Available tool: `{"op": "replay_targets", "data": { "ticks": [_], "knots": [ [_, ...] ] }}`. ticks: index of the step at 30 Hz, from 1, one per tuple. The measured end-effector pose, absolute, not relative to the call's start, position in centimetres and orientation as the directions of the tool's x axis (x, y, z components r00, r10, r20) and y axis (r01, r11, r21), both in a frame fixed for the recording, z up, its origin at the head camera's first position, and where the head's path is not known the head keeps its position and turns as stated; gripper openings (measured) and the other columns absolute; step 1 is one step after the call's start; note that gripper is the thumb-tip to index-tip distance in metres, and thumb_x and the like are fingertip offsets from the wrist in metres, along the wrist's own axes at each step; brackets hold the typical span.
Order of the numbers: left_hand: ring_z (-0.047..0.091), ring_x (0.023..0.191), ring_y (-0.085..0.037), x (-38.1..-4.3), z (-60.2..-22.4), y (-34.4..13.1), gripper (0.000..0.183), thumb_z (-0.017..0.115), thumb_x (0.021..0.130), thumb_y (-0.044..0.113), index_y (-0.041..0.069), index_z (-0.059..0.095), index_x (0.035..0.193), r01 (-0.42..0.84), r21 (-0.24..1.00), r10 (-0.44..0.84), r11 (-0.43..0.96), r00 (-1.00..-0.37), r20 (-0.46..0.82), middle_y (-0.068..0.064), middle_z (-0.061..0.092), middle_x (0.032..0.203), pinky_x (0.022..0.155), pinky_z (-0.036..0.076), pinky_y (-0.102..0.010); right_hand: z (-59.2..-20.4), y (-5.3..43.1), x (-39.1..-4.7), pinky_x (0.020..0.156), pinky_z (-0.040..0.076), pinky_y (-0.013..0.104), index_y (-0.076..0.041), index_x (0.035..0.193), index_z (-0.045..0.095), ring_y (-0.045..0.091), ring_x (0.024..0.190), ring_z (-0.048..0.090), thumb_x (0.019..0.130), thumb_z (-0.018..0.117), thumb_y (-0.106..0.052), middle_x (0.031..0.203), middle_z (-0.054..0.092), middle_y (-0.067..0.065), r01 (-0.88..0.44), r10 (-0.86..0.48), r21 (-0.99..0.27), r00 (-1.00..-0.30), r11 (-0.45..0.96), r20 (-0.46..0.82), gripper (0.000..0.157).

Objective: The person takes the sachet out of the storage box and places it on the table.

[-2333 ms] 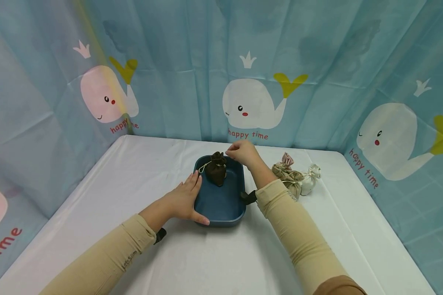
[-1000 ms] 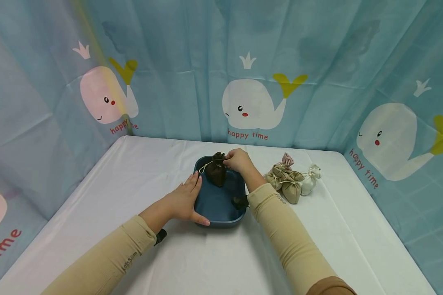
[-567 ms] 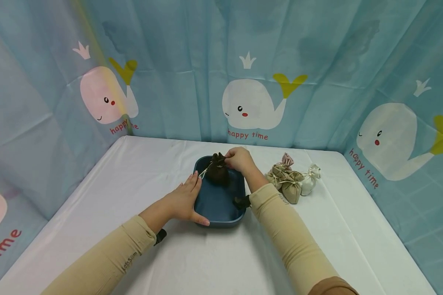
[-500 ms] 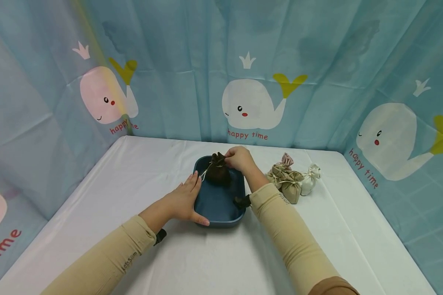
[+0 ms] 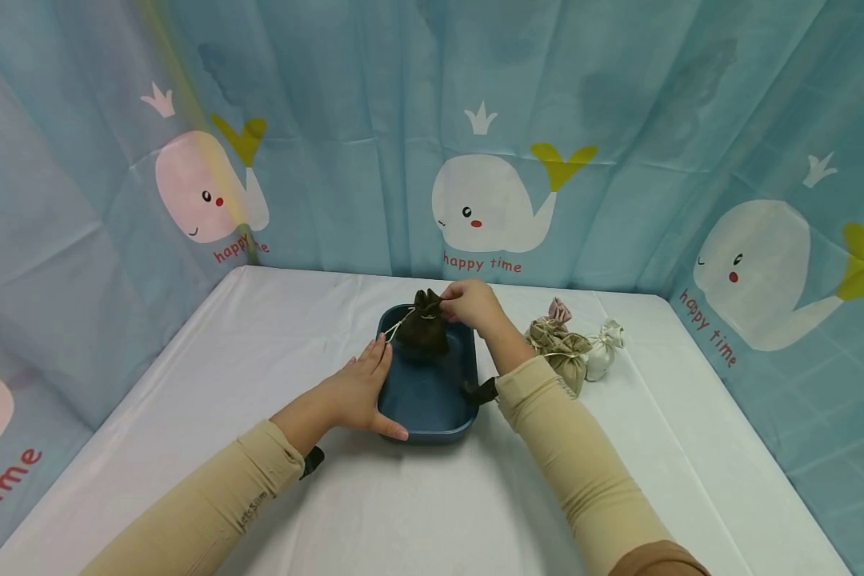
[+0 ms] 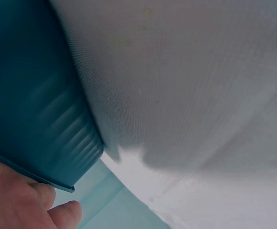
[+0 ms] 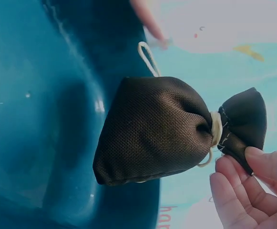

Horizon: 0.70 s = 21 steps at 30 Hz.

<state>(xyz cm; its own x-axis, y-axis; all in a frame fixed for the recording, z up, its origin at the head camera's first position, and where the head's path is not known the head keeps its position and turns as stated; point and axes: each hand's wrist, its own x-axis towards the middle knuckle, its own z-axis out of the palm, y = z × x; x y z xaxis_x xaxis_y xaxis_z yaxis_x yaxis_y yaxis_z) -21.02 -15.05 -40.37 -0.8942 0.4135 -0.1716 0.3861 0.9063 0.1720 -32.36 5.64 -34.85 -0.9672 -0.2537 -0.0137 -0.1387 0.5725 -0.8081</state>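
A dark brown drawstring pouch (image 7: pixel 152 129) with a cream cord hangs over the far end of a blue rectangular basin (image 5: pixel 432 404). My right hand (image 5: pixel 471 304) pinches the gathered top of the pouch between thumb and fingers, clearly seen in the right wrist view. In the head view the pouch (image 5: pixel 423 328) overlaps the basin's inside. My left hand (image 5: pixel 356 390) rests along the basin's left rim with its fingers straight and the thumb at the near left corner. From the left wrist, the basin's ribbed outer wall (image 6: pixel 57 109) shows beside the fingers.
To the right of the basin, several small drawstring pouches (image 5: pixel 567 356) in tan, pink and white sit bunched together, partly behind the right forearm. A white cloth (image 5: pixel 432 512) covers the table. Blue curtains (image 5: pixel 331 160) with whale prints stand behind and at both sides.
My right hand came to the brown pouch's neck, pinched it and has since drawn it slightly upward, its body swinging into a more upright hang. My left hand stays at the basin's rim.
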Motion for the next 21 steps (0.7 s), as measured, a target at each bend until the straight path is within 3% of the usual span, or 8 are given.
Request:
{"op": "replay_targets", "data": {
  "ticks": [14,21],
  "knots": [
    [-0.007,0.139,-0.028,-20.7,-40.0,-15.0,0.141,0.053,0.048,0.088,0.002,-0.002,0.146,0.384,0.177,0.413,0.906,-0.894,-0.175,-0.015,-0.012,0.151,0.108,0.016,-0.051,-32.8,8.2,-31.6,0.075,0.052,0.029,0.000,0.097,0.065,0.023,0.086,0.064,0.090,0.058,-0.008,0.096,0.063,0.014,-0.131,-0.254,-0.861,-0.967,0.492,0.002,0.013],
    [-0.008,0.139,-0.028,-20.8,-40.2,-15.0,0.141,0.054,0.048,0.088,0.003,-0.003,0.146,0.381,0.177,0.410,0.908,-0.894,-0.181,-0.015,-0.012,0.152,0.108,0.016,-0.051,-31.4,9.4,-30.5,0.075,0.052,0.028,0.001,0.091,0.065,0.023,0.086,0.064,0.089,0.058,-0.009,0.095,0.063,0.014,-0.180,-0.281,-0.846,-0.959,0.501,0.038,0.012]
  ]
}}
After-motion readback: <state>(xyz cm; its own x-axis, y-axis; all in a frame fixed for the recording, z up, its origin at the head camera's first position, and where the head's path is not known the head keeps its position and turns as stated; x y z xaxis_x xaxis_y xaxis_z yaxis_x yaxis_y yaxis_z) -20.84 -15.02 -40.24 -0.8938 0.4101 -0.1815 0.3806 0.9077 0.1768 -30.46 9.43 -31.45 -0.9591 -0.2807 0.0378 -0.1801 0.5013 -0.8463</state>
